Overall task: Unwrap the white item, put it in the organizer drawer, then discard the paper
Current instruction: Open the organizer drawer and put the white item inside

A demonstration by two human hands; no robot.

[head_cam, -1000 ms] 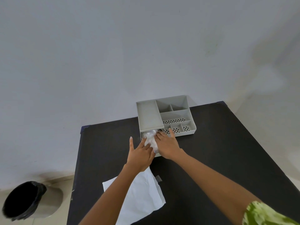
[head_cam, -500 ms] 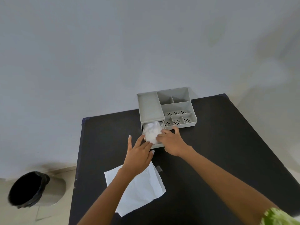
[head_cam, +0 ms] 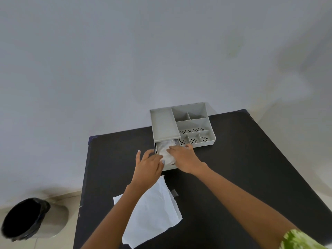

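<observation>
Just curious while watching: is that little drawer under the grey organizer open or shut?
Open. The drawer is pulled out from under the organizer, with the white item showing inside it.

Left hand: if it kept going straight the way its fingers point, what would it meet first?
Most likely the white item in the open drawer; the left hand already reaches its near rim, though depth is unclear.

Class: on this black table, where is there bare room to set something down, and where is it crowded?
Free: the black table right of the right arm, and the strip left of the grey plastic organizer. Crowded: the open drawer with both hands, and the white paper sheet.
</observation>
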